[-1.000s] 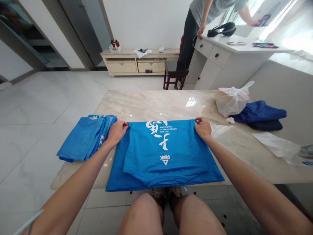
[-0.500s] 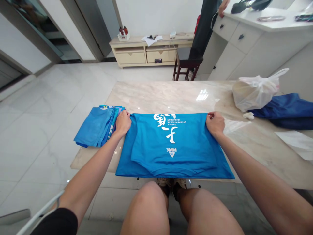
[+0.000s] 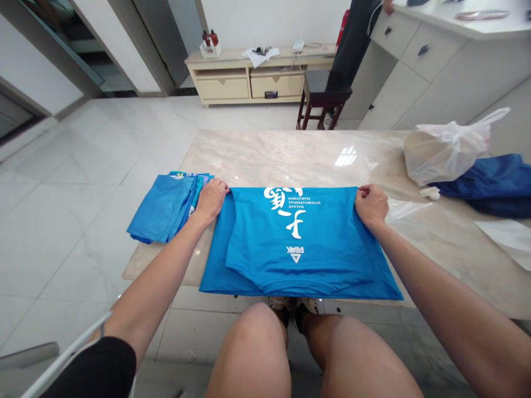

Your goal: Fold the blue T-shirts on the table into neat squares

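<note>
A blue T-shirt with white lettering lies folded over on the marble-look table, its neckline towards me and its near edge at the table's front. My left hand pinches the far left corner of the shirt, the fingers closed on the cloth. At the far right corner my right hand grips the fabric the same way. The far fold runs straight between the two hands. Just left of my left hand sits a stack of folded blue shirts, partly behind my wrist.
On the table's right are a tied white plastic bag, dark blue cloth and a sheet of paper. Beyond stand a dark stool, a low cabinet and a white desk, where part of a person's hand shows.
The view has shifted slightly, so everything sits a little higher and further right. Both hands keep their hold on the shirt's far corners; the shirt itself looks unchanged.
</note>
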The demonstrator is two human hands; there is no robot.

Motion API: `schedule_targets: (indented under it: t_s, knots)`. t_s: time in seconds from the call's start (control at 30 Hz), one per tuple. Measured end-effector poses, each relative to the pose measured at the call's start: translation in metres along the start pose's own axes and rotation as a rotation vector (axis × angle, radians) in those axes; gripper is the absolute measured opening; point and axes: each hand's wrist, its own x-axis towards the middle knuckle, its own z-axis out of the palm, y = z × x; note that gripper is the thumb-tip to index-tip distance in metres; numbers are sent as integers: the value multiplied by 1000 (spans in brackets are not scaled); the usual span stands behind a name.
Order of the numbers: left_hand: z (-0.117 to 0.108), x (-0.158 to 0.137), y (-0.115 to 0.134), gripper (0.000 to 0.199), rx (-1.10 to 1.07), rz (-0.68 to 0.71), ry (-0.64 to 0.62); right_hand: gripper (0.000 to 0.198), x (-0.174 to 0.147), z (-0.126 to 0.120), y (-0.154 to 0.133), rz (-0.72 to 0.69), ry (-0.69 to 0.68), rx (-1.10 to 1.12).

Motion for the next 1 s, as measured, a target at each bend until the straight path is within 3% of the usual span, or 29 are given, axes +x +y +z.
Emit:
schedule_targets:
  t_s: [0.43,0.8,1.0]
  knots:
    - [-20,12,-4,27,144,210,-117,18,-3,-6,-7,1,-15,-29]
    - [-21,2,10,29,-54,-210,-73,21,-3,-5,-8,9,-4,-22]
    - [-15,-1,16,39,-27,-305,-62,21,-4,-8,-9,20,-16,-23]
